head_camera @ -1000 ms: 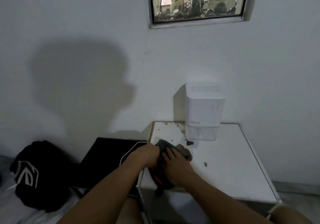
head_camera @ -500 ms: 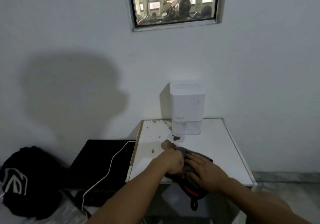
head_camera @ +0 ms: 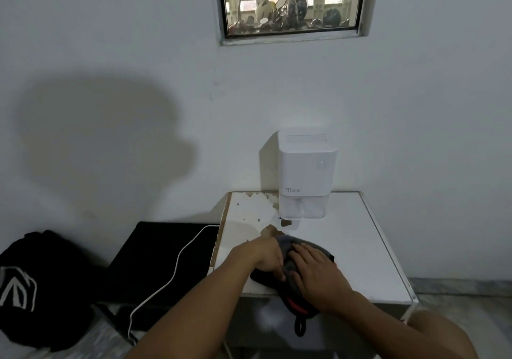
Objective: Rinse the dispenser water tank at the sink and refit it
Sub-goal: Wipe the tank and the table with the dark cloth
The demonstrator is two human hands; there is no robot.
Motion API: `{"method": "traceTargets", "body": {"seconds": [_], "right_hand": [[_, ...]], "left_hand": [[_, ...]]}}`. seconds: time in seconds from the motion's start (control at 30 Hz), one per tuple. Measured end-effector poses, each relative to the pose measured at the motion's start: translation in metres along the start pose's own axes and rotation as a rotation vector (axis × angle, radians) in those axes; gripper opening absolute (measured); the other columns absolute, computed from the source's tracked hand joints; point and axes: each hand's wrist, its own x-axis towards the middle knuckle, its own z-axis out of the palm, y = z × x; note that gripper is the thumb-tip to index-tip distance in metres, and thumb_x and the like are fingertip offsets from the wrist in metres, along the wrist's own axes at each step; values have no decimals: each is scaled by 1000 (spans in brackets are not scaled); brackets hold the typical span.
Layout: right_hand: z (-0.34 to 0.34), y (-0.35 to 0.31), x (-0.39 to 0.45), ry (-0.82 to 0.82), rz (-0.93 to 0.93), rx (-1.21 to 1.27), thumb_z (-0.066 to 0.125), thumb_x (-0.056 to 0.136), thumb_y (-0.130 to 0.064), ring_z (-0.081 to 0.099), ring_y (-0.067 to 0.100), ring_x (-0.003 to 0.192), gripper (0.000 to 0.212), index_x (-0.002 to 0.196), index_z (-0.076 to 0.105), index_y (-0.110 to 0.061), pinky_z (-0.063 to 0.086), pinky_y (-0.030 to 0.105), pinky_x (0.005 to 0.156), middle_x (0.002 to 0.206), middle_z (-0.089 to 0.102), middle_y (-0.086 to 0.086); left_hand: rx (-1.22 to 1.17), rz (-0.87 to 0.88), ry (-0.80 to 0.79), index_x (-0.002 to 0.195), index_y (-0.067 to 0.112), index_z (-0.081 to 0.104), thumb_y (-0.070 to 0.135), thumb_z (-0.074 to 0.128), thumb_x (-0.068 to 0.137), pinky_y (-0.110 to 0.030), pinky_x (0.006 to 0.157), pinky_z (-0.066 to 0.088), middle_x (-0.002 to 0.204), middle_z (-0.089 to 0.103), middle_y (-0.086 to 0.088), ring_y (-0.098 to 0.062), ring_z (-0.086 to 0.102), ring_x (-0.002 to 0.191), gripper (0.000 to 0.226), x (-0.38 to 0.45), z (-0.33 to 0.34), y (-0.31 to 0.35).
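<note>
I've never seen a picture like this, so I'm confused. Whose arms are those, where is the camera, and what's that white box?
The camera sits on a person's head, looking down, so the arms are their own. The left hand and right hand press on a dark grey cloth with a red-trimmed edge, at the front of a small white table with peeling paint. The white box-shaped dispenser stands at the back, its clear water tank fitted underneath. Nothing is lifted; both hands rest on the cloth.

The white dispenser (head_camera: pixel 307 170) reads "Tixx" on its front.
</note>
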Motion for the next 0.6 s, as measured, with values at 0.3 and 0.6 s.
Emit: {"method": "traceTargets", "body": {"seconds": [0.3,0.6], "right_hand": [[11,-13,17,-146,-81,181,26,97,-45,25,17,143,50,141,38,-23,14,34,120,153,34,-2],[-1,35,7,-124,-91,238,35,95,-46,31,9,139,49,139,43,-26,5,17,111,150,40,-6]], "left_hand": [[-94,-153,-172,117,1,65,15,74,83,-32,91,54,128,61,-15,-29,59,118,38,-5,-13,-14],[56,-148,-128,93,15,65,31,83,71,-33,75,59,113,63,-10,-28,64,101,33,33,-7,23]]}}
